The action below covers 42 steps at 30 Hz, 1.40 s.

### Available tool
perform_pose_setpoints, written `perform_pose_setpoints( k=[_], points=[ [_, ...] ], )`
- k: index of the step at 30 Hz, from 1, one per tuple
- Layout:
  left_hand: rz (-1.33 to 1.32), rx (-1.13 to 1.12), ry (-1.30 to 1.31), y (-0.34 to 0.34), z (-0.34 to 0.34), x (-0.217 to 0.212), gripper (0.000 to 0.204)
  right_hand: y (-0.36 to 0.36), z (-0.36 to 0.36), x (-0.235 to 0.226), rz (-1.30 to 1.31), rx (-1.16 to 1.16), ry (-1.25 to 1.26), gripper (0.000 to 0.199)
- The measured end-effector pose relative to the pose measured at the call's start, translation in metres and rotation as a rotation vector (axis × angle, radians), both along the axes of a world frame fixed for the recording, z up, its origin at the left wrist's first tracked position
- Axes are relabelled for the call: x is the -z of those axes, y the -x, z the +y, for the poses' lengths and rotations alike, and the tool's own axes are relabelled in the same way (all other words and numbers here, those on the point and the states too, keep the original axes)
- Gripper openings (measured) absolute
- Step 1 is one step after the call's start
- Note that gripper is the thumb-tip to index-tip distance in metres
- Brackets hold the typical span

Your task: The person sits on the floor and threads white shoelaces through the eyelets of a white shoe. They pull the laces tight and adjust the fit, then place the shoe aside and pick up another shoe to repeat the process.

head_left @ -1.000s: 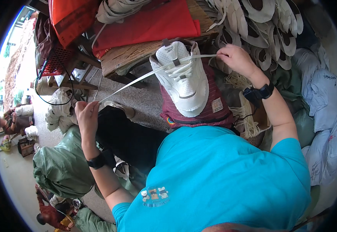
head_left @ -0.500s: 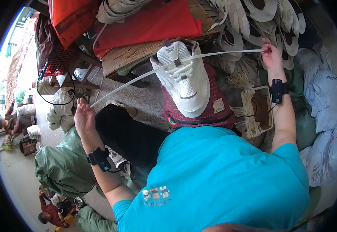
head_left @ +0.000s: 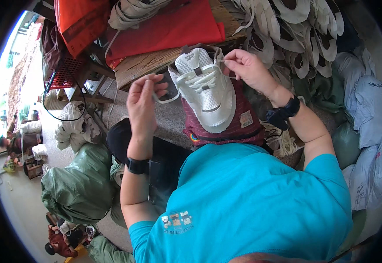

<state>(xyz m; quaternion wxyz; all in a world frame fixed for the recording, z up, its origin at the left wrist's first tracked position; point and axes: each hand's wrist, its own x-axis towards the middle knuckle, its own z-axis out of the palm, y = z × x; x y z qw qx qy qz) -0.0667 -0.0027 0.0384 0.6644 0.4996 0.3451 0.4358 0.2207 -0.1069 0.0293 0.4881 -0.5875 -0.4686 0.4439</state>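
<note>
A white sneaker upper [head_left: 210, 103] rests toe toward me on a maroon striped cloth bag [head_left: 232, 127] across my lap. White lacing crosses its front below the tongue. On its left side, my left hand [head_left: 142, 103] has curled fingers closed on one length of the shoelace [head_left: 168, 101], which loops from the hand to the shoe. My right hand [head_left: 248, 70] pinches the other lace length close to the shoe's upper right edge. The exact lace ends are hard to make out between the fingers.
A wooden bench [head_left: 134, 68] with red cloth [head_left: 177, 28] stands ahead. Many pale shoe uppers [head_left: 296, 39] hang at the far right, above white sacks [head_left: 370, 109]. Green sacks [head_left: 79, 184] lie at left. A bundle of laces [head_left: 283, 142] sits beside my right thigh. Other people [head_left: 61, 241] are farther left.
Both hands have come inward from far apart, where they held the lace stretched taut across the shoe. The lace now hangs slack in a loop on the left.
</note>
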Motion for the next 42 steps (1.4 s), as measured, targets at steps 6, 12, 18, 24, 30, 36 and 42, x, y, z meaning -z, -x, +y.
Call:
perform_pose_setpoints(
  k=[6,12,18,24,30,36,42],
  points=[
    [0.035,0.179,0.073,-0.022,-0.016,0.010,0.023,-0.002,0.005,0.008,-0.045,-0.013,-0.027,0.009],
    [0.242,0.217,0.132,-0.024,-0.019,0.002,0.020,-0.008,0.007,-0.001,-0.187,-0.077,0.073,0.012],
    [0.302,0.223,0.089,-0.023,-0.018,0.004,0.016,0.009,0.010,-0.029,-1.064,0.056,-0.473,0.010],
    [0.391,0.232,0.078,-0.026,-0.012,0.004,0.014,0.018,0.011,-0.021,-1.104,0.000,-0.497,0.008],
    [0.499,0.123,-0.147,-0.028,-0.007,0.009,0.011,0.010,0.010,-0.043,-1.315,-0.154,-0.512,0.005],
    [0.817,0.026,-0.525,-0.036,-0.012,-0.004,0.016,0.000,0.019,-0.049,-1.283,-0.295,-0.536,0.012],
    [0.953,0.136,-1.015,-0.034,0.008,-0.024,0.013,-0.011,0.040,-0.057,-1.095,-0.381,-0.633,0.021]
  ],
)
